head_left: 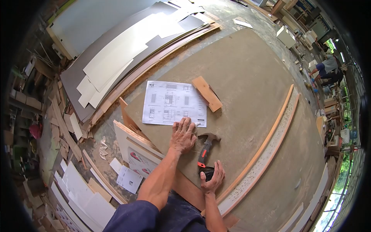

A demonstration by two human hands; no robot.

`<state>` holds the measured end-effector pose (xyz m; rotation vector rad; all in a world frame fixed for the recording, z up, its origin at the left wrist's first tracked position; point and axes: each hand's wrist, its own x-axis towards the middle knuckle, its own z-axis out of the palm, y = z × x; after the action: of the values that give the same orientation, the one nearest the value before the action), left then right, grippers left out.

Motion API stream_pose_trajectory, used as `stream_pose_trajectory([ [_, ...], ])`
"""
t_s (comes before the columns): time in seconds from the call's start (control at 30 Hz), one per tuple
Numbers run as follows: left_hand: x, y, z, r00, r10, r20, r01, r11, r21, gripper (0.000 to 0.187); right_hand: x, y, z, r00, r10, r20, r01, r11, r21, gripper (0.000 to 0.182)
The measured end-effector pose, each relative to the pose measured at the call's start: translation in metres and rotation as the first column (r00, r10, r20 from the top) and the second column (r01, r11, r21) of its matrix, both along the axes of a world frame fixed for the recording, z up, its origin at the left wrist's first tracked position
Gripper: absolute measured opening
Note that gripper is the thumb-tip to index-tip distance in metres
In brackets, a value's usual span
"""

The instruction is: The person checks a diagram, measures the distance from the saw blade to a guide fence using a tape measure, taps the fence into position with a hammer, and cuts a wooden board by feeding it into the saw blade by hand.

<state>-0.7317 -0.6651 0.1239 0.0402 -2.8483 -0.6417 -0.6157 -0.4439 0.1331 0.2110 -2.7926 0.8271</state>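
Note:
My left hand (183,135) rests on the lower edge of a printed drawing sheet (169,99), fingers lying over the paper. A small white bit shows by its fingertips, too small to name. Just right of that hand lies a claw hammer (205,152) with a grey, black and red handle, its head toward the sheet. Below the handle's end, my right hand (214,178) is closed around a rounded black object that looks like a tape measure (208,173), partly hidden by the fingers. A short wooden block (207,93) sits on the sheet's right edge.
Everything lies on a large brown board (247,65). A long framed strip (266,150) runs along its right side. Panels (133,145) stand at the near left edge. Sheet offcuts (116,58) are stacked beyond. A person (328,67) bends at far right.

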Motion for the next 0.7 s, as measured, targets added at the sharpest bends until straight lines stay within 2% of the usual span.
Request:
stream_pose_trajectory([
  [0.7, 0.0008, 0.0004, -0.0012, 0.999, -0.001, 0.051, 0.002, 1.000, -0.027, 0.052, 0.0017, 0.0010, -0.0023, 0.999, -0.004, 0.037, 0.004, 1.000, -0.005, 0.073],
])
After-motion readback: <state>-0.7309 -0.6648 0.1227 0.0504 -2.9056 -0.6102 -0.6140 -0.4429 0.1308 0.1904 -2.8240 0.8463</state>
